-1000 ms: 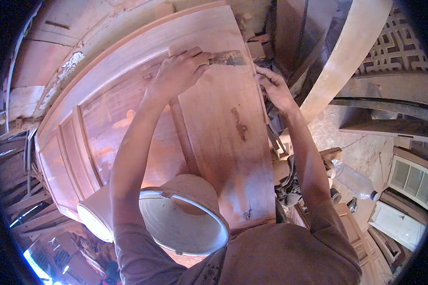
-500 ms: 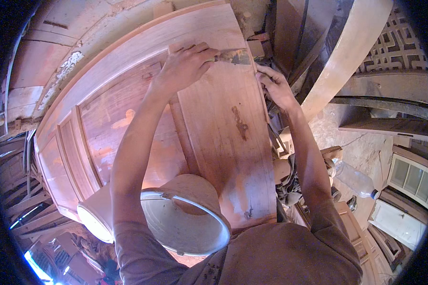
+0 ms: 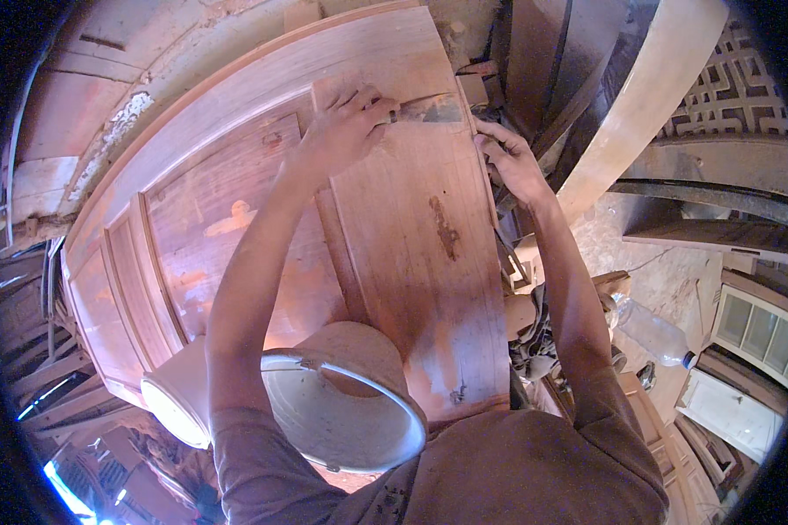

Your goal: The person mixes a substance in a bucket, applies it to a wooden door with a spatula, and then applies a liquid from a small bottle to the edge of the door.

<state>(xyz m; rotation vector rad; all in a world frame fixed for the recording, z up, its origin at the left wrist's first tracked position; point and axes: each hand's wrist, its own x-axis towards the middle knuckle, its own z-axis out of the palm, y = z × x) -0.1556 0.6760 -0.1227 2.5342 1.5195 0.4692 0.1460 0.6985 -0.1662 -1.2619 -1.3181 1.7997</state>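
Note:
A large wooden door panel (image 3: 394, 227) with raised frames and pale filler patches lies beneath my hands. My left hand (image 3: 346, 127), slightly blurred, is closed around what looks like a putty knife (image 3: 433, 108). Its dark, widening blade lies against the wood near the panel's far right corner; the handle is mostly hidden in my fingers. At the panel's right edge is my right hand (image 3: 510, 162), with index finger and thumb touching the edge by the blade's end. The other fingers curl inward, and whatever they may hold is hidden.
A whitish bucket (image 3: 411, 416) stands at the panel's near side, beside my left forearm. To the right are a leaning pale plank (image 3: 643, 105), a clear plastic bottle (image 3: 652, 332) and a small white-framed window piece (image 3: 757, 332). Timber scraps (image 3: 48, 376) crowd the left.
My left hand and the blade have shifted very slightly, and the hand is now blurred. My right hand has barely moved along the edge.

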